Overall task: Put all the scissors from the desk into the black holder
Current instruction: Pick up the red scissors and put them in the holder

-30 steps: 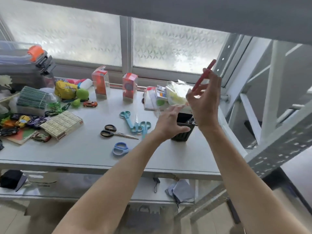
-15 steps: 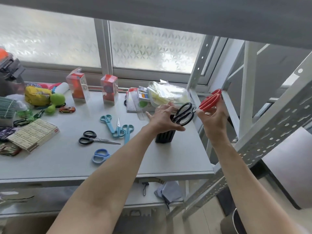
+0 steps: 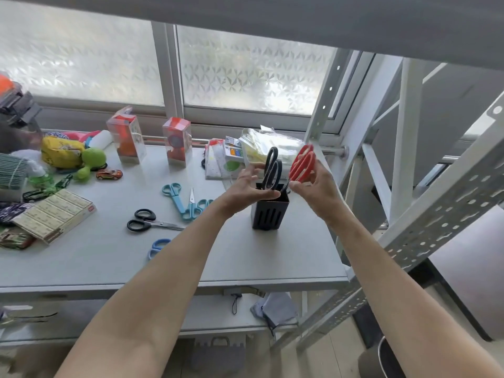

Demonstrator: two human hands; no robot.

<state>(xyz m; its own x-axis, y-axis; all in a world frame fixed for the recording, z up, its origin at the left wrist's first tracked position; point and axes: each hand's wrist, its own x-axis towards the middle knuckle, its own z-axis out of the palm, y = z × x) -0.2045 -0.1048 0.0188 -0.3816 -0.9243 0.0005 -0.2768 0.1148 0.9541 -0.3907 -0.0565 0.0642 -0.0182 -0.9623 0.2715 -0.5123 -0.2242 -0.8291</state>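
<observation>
On the grey bench (image 3: 245,257), I hold the black holder (image 3: 268,212) with my left hand (image 3: 249,190); black scissors (image 3: 272,169) stand inside. My right hand (image 3: 317,186) grips the red scissors (image 3: 302,162), going in. Four pairs remain: two teal scissors (image 3: 188,200), black-handled scissors (image 3: 147,221), blue scissors (image 3: 157,247).

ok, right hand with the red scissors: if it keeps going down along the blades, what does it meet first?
Probably the black holder: the red scissors in the right hand seem to angle into its open top, beside the black scissors already standing there. Depth is unclear.
</observation>
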